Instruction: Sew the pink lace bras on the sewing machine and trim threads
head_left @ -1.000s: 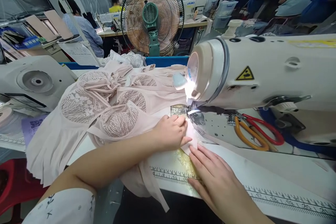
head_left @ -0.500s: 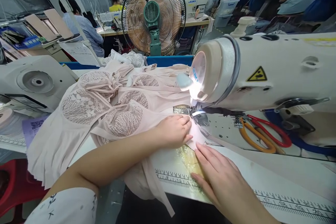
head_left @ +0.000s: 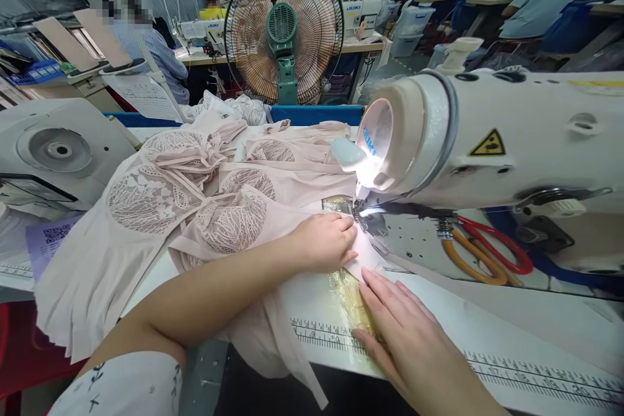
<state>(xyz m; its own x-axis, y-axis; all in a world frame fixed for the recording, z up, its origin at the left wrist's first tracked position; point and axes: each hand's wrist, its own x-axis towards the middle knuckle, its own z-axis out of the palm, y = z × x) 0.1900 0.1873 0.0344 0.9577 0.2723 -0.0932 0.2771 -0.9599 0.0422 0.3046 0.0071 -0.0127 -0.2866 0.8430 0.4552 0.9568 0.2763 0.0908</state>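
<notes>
My left hand (head_left: 324, 242) rests beside the presser foot (head_left: 359, 208), fingers bent and pressed together on a pale pink lace-cupped garment (head_left: 236, 224). A smooth edge of its fabric (head_left: 358, 259) shows between my two hands. My right hand (head_left: 414, 331) lies closer to me, fingers stretched out and thumb apart. Its fingertips touch the near edge of that fabric, over yellow tape (head_left: 348, 299) on the table. The lit head of the white sewing machine (head_left: 414, 136) stands just beyond my hands. Its needle tip is hard to make out in the glare.
More pink lace garments (head_left: 146, 201) are heaped at the left. Orange-handled scissors (head_left: 475, 263) and a red-handled pair (head_left: 507, 248) lie under the machine arm. A ruler strip (head_left: 541, 377) runs along the front edge. Behind stands a large fan (head_left: 283, 26); people sit farther back.
The view has shifted slightly, so the machine head sits a little farther right. Both hands keep nearly the same place on the fabric.
</notes>
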